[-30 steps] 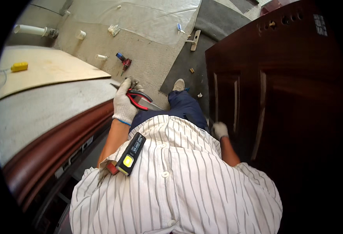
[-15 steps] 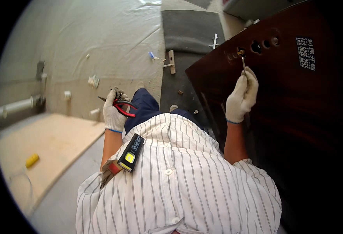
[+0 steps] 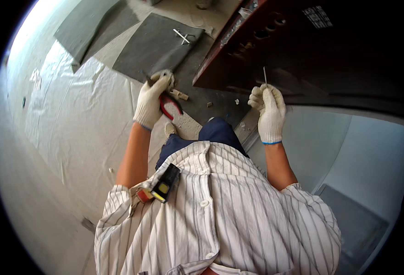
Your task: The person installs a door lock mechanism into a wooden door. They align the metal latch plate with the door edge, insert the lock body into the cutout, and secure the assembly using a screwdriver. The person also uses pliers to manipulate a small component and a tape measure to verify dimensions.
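White knit gloves cover both hands. My left hand is closed around pliers with red and black handles; the handles stick out below the fingers, and the jaws are mostly hidden or blurred. A thin metal rod points up from the pinched fingers of my right hand; its lower end is hidden in the glove. The rod stands apart from the holes in the dark red-brown door. A brass-coloured part shows in one hole near the door's edge.
A black work light hangs on the striped shirt. Dark mats and clear plastic sheeting cover parts of the floor. Near my feet lie a flat metal piece and small debris. A pale wall panel stands right.
My right hand has drawn back from the door's holes with the rod. The left hand with the pliers has risen and moved forward. The view has turned, and the door sits higher in it.
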### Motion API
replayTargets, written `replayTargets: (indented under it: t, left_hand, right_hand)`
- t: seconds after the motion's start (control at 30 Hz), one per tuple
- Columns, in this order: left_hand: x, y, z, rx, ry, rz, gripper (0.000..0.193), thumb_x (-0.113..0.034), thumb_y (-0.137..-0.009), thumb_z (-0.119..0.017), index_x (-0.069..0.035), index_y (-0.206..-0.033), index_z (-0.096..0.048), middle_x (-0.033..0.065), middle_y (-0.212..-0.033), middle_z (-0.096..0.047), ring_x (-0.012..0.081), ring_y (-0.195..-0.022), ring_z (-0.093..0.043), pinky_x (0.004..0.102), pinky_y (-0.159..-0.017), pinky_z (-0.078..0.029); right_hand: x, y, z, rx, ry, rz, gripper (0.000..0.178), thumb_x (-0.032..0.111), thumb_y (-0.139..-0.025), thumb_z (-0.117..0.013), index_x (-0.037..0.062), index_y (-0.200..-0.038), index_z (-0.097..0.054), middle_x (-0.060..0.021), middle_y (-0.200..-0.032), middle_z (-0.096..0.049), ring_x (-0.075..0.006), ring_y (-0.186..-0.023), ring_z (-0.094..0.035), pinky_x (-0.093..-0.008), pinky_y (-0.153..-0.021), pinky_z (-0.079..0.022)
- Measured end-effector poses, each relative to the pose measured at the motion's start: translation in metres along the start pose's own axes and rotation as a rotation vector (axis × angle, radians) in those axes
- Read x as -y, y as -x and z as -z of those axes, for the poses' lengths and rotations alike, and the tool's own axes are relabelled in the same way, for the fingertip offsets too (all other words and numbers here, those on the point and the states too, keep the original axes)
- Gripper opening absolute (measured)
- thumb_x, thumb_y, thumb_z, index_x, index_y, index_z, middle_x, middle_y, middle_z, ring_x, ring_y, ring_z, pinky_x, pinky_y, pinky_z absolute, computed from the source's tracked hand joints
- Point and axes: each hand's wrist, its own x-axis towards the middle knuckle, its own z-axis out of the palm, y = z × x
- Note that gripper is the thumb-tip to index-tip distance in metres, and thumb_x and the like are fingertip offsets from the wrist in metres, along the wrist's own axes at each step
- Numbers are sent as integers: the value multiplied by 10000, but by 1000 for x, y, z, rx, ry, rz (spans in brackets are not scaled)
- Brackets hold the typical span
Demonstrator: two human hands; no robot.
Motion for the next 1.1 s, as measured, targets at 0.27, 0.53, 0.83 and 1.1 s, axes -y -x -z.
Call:
replayTargets:
  t: [0.27,0.53,0.83,1.1]
  left_hand:
    - [-63,-160,-117,194,-169,-66,250,-188,-1017,-643,-10,-1185,-694,76,-1093,-741,161,-914,-704,322,-767,-585]
    - [-65,-240,-142,345,-94,108,187,-146,-1024,-630,-40,-1170,-680,71,-1067,-743,199,-919,-728,375,-746,-648]
    - [-67,-243,-155,381,-148,193,215,-156,-1041,-585,-20,-1187,-667,84,-1064,-728,205,-914,-719,332,-701,-604]
    - [-54,-213,-155,543,-322,429,187,-213,-1008,-638,-71,-1125,-670,25,-960,-693,144,-769,-671,304,-640,-614]
  right_hand:
    - [-23,58,37,-158,113,-138,217,164,-1083,-545,-19,-1141,-646,-91,-980,-719,-115,-811,-669,-267,-735,-584]
    - [-59,58,74,-303,-124,-182,218,227,-1092,-538,30,-1114,-627,-135,-994,-742,-174,-783,-716,-309,-730,-599]
    - [-27,44,25,-492,-240,-24,221,215,-1098,-536,21,-1170,-613,-184,-1137,-727,-237,-959,-732,-370,-876,-603]
    - [-17,-6,-51,-620,-535,190,255,236,-1095,-538,17,-1222,-571,-215,-1297,-657,-313,-1250,-632,-470,-1056,-533]
